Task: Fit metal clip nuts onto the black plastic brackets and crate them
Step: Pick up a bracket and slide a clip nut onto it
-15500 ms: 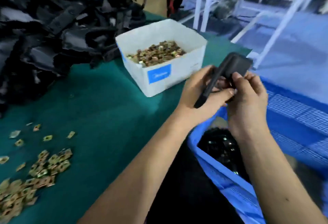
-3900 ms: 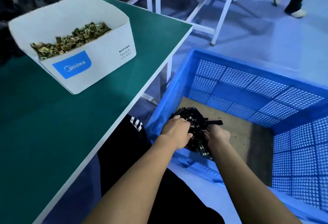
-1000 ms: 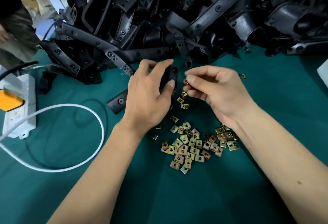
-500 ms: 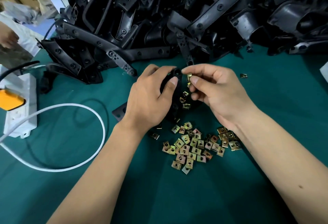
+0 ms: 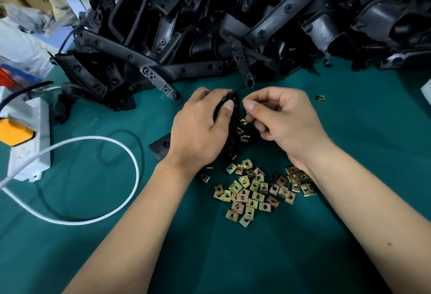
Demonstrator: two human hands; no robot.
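Note:
My left hand [image 5: 198, 128] grips a black plastic bracket [image 5: 234, 112] held just above the green table; its far end [image 5: 161, 147] sticks out by my wrist. My right hand [image 5: 279, 119] has its fingers curled, thumb and forefinger pinched together at the bracket's top end; the clip nut between them is hidden. A few clip nuts [image 5: 243, 131] show between my hands. A loose heap of brass-coloured clip nuts [image 5: 254, 191] lies on the table below my hands.
A big pile of black plastic brackets [image 5: 233, 25] fills the back of the green table [image 5: 349, 154]. At the left lie a white power strip [image 5: 30, 140] with a yellow part and a looping white cable [image 5: 112, 144]. One stray nut [image 5: 320, 98] lies right.
My right hand has moved its pinched fingertips closer against the bracket's top end. My left hand has shifted slightly, still holding the bracket.

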